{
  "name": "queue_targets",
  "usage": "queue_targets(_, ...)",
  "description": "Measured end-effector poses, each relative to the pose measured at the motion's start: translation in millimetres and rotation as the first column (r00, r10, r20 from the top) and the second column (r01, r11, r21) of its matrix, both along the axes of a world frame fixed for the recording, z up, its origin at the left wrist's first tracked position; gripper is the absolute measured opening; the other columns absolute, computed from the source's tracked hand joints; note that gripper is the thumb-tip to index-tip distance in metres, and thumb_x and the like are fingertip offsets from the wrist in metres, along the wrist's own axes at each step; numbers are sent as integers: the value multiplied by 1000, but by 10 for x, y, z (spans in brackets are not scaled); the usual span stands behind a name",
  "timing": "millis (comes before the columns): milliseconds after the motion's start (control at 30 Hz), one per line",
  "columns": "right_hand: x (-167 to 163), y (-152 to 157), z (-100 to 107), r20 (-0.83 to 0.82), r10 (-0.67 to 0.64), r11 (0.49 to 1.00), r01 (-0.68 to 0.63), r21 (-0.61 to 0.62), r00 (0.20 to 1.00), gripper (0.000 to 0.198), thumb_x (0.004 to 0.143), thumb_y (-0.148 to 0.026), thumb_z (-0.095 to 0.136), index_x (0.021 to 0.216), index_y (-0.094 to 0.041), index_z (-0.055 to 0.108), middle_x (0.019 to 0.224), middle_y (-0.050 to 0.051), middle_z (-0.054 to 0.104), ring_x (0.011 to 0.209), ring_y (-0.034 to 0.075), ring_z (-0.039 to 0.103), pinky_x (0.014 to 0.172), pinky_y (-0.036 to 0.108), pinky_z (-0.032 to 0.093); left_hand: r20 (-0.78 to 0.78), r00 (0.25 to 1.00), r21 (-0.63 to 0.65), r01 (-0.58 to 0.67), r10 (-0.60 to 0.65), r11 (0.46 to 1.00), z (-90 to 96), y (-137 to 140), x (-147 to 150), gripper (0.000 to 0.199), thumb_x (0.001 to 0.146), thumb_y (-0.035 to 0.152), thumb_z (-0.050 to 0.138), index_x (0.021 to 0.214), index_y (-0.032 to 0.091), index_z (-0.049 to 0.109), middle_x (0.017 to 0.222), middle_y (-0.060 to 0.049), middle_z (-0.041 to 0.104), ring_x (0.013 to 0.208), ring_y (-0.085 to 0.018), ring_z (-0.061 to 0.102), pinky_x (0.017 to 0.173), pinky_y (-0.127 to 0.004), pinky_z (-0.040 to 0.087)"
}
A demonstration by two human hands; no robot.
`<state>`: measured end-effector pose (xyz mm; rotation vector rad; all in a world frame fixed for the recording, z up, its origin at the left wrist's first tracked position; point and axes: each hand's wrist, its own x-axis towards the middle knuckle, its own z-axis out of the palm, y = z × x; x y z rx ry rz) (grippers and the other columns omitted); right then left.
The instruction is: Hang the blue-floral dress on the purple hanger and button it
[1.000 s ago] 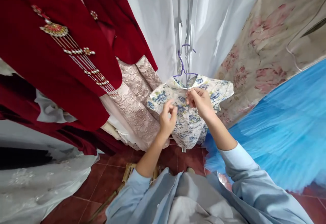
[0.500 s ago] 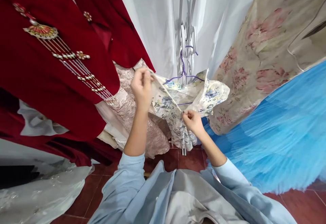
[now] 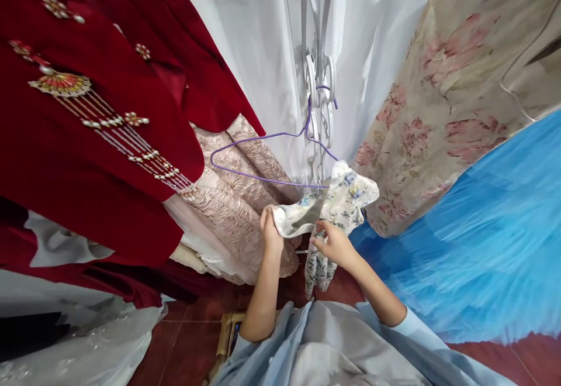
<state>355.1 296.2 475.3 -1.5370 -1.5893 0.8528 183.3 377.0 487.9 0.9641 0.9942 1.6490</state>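
The white garment with blue flowers (image 3: 349,196) spans the space between the person's hands and rises above the right one, its edge gripped between thumb and fingers of the left hand (image 3: 272,234), while the right hand (image 3: 335,245) curls its fingers at the cloth's front, whether pinching it one cannot tell. Above the grip, one end of the purple hanger (image 3: 302,133) enters the garment's shoulder, and the other reaches out exposed above the left hand. Pink brocade (image 3: 245,199) hangs behind the left hand, blue tulle (image 3: 473,240) right of the right.
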Motion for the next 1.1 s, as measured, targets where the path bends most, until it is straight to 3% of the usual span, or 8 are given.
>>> queue_targets(100, 89, -117, 78, -80, 119, 987, -109, 115, 990, 54, 75, -33, 77, 124, -18, 60, 124, 14, 67, 107, 29, 64, 91, 40, 50, -421, 894, 166, 242, -153, 956, 50, -313, 287, 35, 95, 54, 60, 91, 20, 67, 84, -4, 62, 80, -17, 61, 77, -30, 51)
queue_targets(200, 246, -223, 244, -132, 202, 977, -191, 91, 971, 15, 90, -32, 60, 91, -17, 62, 85, 5, 67, 79, 21, 60, 72, 32, 48, -677, 701, 235, 495, -225, 836, 207, -424, 506, 33, 100, 48, 54, 93, 20, 69, 99, -9, 61, 100, -22, 61, 95, -35, 49)
queue_targets(467, 1251, -358, 800, -16, 197, 945, -186, 269, 980, 21, 96, -34, 57, 86, -20, 69, 75, 2, 65, 66, 17, 54, 64, 28, 43, -334, 427, -174, 848, -840, 500, -24, -636, 674, 61, 83, 68, 70, 121, 21, 65, 109, -10, 70, 102, -26, 67, 89, -35, 55)
queue_targets(600, 1736, 23, 1034, 38, 33, 859, -48, 510, 999, 16, 90, -30, 62, 82, -22, 73, 80, 5, 68, 76, 21, 61, 74, 32, 46, -479, 537, -197, 705, -695, 681, 102, -668, 498, 41, 84, 49, 74, 110, 17, 73, 104, -8, 74, 93, -26, 68, 82, -34, 56)
queue_targets(733, 1825, 698, 1180, -125, 59, 839, 18, 543, 990, 13, 84, -32, 67, 78, -22, 74, 81, 3, 69, 77, 20, 62, 74, 31, 48, -713, 546, -121, 522, -440, 844, 422, -633, 268, 27, 93, 38, 60, 101, 18, 75, 85, -5, 72, 86, -25, 65, 79, -33, 54)
queue_targets(900, 1422, 1345, 1219, -427, 196, 968, -106, 226, 882, 37, 75, -51, 78, 61, -20, 64, 57, -3, 60, 52, 13, 50, 51, 24, 41, -672, 714, -5, 263, -198, 965, 643, -630, -1, 33, 92, 44, 58, 74, 18, 65, 63, 1, 56, 61, -15, 50, 58, -24, 42)
queue_targets(1000, 1246, 1434, 1196, -550, 199, 975, -218, 31, 811, 43, 68, -56, 85, 60, -20, 64, 51, -1, 62, 48, 15, 55, 46, 25, 43, -511, 830, -65, 222, -224, 973, 747, -603, -306, 33, 82, 50, 70, 79, 17, 66, 68, 0, 59, 61, -15, 52, 55, -23, 38)
queue_targets(1100, 1277, 1392, 1198, -613, 169, 967, -251, -49, 772, 39, 66, -53, 89, 65, -20, 67, 51, 0, 65, 46, 18, 60, 44, 27, 46, -575, 741, -166, 309, -346, 936, 905, -508, -736, 28, 73, 42, 78, 83, 17, 70, 75, -3, 64, 68, -18, 57, 61, -25, 40)
